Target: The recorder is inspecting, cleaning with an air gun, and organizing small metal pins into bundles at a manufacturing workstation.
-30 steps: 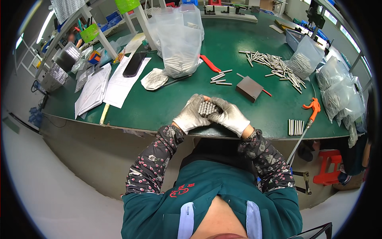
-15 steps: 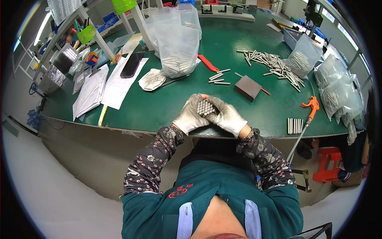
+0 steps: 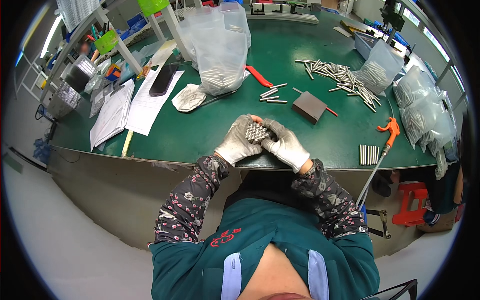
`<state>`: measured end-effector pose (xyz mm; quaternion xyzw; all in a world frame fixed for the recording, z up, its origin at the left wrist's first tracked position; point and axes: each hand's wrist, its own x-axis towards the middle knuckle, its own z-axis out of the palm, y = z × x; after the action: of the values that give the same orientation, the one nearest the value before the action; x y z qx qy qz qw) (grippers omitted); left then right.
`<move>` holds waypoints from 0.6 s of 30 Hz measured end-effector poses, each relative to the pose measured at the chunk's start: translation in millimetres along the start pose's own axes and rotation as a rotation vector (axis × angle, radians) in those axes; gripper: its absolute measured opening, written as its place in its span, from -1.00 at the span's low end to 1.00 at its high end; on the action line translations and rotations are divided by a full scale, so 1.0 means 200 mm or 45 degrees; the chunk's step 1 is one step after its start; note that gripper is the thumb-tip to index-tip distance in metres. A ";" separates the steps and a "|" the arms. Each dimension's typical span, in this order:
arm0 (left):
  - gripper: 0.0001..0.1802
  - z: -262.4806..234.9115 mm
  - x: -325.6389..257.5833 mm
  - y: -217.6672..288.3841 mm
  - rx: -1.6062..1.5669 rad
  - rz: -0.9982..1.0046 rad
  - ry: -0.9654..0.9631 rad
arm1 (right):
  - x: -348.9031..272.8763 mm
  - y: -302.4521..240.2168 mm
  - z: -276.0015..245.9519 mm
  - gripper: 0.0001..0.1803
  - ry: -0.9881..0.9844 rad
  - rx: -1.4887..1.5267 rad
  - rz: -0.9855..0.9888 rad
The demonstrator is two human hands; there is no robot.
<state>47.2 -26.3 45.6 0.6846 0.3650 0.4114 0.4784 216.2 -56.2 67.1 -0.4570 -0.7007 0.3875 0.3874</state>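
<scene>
A bundle of metal pins is held on end between my two gloved hands, its round pin ends facing up. My left hand wraps around its left side, with bare fingertips showing at the top. My right hand closes around the right side of the same bundle. Just beyond the hands lie several loose metal pins. To their right sits a dark rectangular block with a red-tipped rod sticking out from under it. The lower part of the bundle is hidden by the gloves.
A heap of pins spreads at the back right, beside bags of pins. An orange air gun lies near a row of pins. Bagged pins, a phone and papers occupy the left.
The right hand's fingers have shifted slightly off the bundle's top, so its right edge shows more. The whole view has moved slightly; both hands still hold the bundle.
</scene>
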 end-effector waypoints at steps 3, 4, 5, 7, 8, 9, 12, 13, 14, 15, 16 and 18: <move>-0.31 0.00 0.00 0.02 0.055 -0.035 -0.053 | 0.00 0.00 0.00 -0.46 0.036 0.030 -0.020; -0.31 0.00 0.00 0.02 0.050 -0.044 -0.049 | 0.00 -0.01 0.00 -0.48 0.030 0.010 -0.008; -0.31 0.00 0.00 0.02 0.046 -0.053 -0.046 | 0.00 -0.01 0.00 -0.49 0.024 -0.011 0.003; -0.31 0.00 0.00 0.02 0.031 -0.065 -0.050 | 0.00 0.00 0.01 -0.49 0.031 -0.005 -0.027; -0.31 0.00 0.00 0.02 0.015 -0.079 -0.053 | 0.00 0.01 0.01 -0.49 0.037 0.002 -0.055; -0.31 0.00 0.00 0.02 0.015 -0.081 -0.055 | 0.00 0.00 0.00 -0.49 0.038 0.003 -0.053; -0.31 0.00 0.00 0.02 0.043 -0.046 -0.057 | 0.00 -0.01 0.00 -0.49 0.021 -0.008 0.019; -0.31 0.00 0.00 0.02 0.074 -0.049 -0.058 | 0.00 0.00 0.00 -0.49 0.036 -0.013 -0.019; -0.31 0.00 0.00 0.02 0.105 -0.052 -0.059 | 0.00 0.00 0.00 -0.49 0.052 -0.019 -0.059; -0.31 0.00 0.00 0.02 0.104 -0.052 -0.062 | -0.01 0.01 0.00 -0.49 0.055 -0.020 -0.056; -0.32 0.00 0.01 0.02 0.059 -0.035 -0.037 | 0.00 0.01 0.00 -0.49 0.041 -0.001 -0.054; -0.32 0.00 0.01 0.02 0.015 -0.017 -0.013 | 0.00 0.03 0.01 -0.50 0.029 0.017 -0.052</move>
<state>49.0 -26.8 50.0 0.6871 0.3693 0.4026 0.4790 216.8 -54.1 60.9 -0.4443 -0.7029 0.3788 0.4064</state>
